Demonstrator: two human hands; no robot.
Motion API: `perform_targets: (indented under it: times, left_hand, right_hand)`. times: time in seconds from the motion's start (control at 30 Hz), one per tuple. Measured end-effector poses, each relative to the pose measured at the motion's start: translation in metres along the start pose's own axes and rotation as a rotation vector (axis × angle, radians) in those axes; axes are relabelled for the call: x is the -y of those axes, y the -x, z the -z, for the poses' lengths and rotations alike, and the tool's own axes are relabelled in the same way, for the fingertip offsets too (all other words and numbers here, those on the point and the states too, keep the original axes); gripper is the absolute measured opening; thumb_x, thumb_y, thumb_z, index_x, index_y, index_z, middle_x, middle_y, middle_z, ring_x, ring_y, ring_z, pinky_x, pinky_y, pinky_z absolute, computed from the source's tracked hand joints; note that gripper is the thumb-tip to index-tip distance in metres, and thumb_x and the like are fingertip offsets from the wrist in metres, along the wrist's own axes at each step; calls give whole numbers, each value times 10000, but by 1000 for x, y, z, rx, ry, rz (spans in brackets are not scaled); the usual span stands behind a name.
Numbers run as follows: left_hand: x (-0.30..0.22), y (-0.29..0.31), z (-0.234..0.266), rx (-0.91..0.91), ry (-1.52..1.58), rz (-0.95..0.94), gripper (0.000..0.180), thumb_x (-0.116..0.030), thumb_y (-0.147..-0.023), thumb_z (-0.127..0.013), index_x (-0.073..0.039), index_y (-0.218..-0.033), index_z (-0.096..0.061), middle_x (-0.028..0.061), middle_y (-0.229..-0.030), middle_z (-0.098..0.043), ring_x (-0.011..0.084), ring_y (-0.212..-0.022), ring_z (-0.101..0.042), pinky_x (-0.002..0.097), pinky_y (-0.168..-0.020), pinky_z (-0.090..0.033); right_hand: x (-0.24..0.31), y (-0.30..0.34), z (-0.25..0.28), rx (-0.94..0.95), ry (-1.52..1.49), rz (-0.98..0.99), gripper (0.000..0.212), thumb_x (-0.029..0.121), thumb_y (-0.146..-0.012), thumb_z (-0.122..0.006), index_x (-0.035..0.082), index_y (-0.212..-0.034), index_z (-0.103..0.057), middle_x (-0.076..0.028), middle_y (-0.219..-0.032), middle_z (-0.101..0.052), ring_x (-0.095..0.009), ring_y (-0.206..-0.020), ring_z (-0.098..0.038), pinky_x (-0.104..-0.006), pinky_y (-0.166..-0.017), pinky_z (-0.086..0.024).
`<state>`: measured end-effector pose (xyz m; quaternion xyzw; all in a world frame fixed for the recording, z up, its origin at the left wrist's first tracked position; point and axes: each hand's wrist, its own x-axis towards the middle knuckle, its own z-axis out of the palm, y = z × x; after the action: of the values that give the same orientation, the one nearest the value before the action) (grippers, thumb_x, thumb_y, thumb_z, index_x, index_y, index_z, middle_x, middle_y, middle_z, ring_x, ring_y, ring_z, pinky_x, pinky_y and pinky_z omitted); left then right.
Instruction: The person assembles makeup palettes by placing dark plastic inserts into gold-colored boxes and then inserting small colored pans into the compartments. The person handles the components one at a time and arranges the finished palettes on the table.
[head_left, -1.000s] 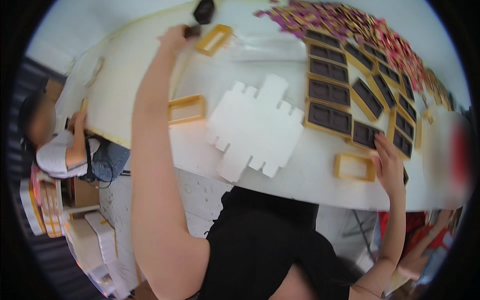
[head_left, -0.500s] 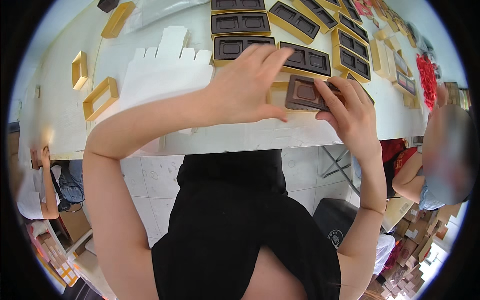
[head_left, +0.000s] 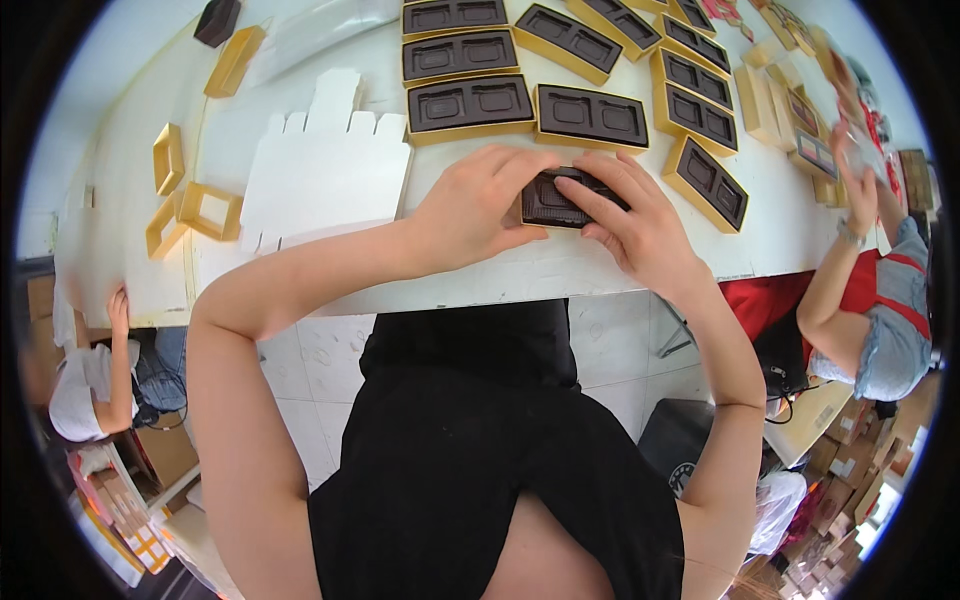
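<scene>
Left hand: The left hand [head_left: 475, 205] curls partly closed around the left end of a dark tray [head_left: 555, 205], fingers toward the far corner, thumb at the near one.
Right hand: The right hand [head_left: 640, 220] spans the tray's right end — index finger laid across the top, thumb by the near edge.
Dark tray: It sits right of the white card sheet [head_left: 325, 185], near the table's front edge. Fingers cover much of its rim; how deep it sits in any gold surround cannot be told.
Pressure: Even force from both hands looks best, on the rim rather than the thin moulded wells, which could buckle.
Corners: The left end deserves a steady hold while the right is eased level; a cocked corner would probably bind.
Gold boxes: Beyond and to the right of the card sheet, gold boxes [head_left: 470, 133] hold similar dark inserts [head_left: 592, 114] — a fair gauge for a flat fit.
Gold frames: Open gold frames [head_left: 190, 206] stand just left of the card sheet.
Co-worker: Well right of the card sheet, a co-worker's hand [head_left: 860, 200] is raised.
</scene>
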<state>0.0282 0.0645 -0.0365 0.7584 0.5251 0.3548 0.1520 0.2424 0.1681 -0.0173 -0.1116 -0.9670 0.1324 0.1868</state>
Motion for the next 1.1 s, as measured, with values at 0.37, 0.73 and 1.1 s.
perform_targets:
  times: [0.37, 0.73, 1.1]
  left_hand:
    - [5, -6, 11, 97, -102, -98, 350, -135, -703, -800, -67, -937, -549, 147, -1216, -547, 351, -1053, -558, 411, -872, -475]
    - [17, -9, 16, 160, -29, -132, 354, -142, -671, -810, -83, -898, -545, 149, -1182, -556, 354, -1046, -554, 413, -851, -477]
    - [0, 6, 48, 197, -486, -66, 357, -274, -690, -793, -89, -936, -612, 162, -1221, -536, 351, -1090, -535, 446, -886, -446]
  right_hand:
    - [-4, -5, 24, 385, 31, 77, 471, 261, -960, -484, 133, -1413, -462, -8, -1506, -373, -255, -1452, -215, -605, -1160, -71]
    - [-15, 8, 19, 166, -57, 149, 414, 190, -814, -636, 11, -1187, -633, -105, -1280, -603, -313, -1275, -500, -471, -1071, -390]
    - [-57, 37, 51, -110, 232, -241, 774, 542, -853, -576, 90, -1454, -389, -161, -1515, -337, -404, -1437, -205, -592, -1140, -112]
